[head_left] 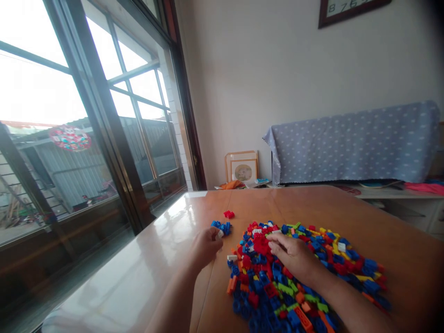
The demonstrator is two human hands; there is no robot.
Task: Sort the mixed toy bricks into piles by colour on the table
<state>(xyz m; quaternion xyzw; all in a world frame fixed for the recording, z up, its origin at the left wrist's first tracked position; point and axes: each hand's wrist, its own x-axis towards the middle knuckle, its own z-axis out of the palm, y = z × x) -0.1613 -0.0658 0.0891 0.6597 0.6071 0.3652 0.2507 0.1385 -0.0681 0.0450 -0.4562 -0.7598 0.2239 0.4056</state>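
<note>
My left hand (207, 246) is closed, its thumb and fingertips pinching a small white toy brick (219, 234). Just beyond it on the table sits a small cluster of blue toy bricks (222, 226), with a red brick (229, 214) a little farther back. My right hand (293, 252) reaches over a large pile of mixed toy bricks (270, 289) in red, blue, green, orange, yellow and white. Its fingers are apart, with the tips at red and white pieces in the pile; no held piece shows.
The bricks lie on a glossy brown wooden table (211, 300). Tall glass windows (138, 106) stand on the left. A framed picture (243, 169) leans against the back wall, and a blue patterned cloth (350, 148) covers something long behind the table.
</note>
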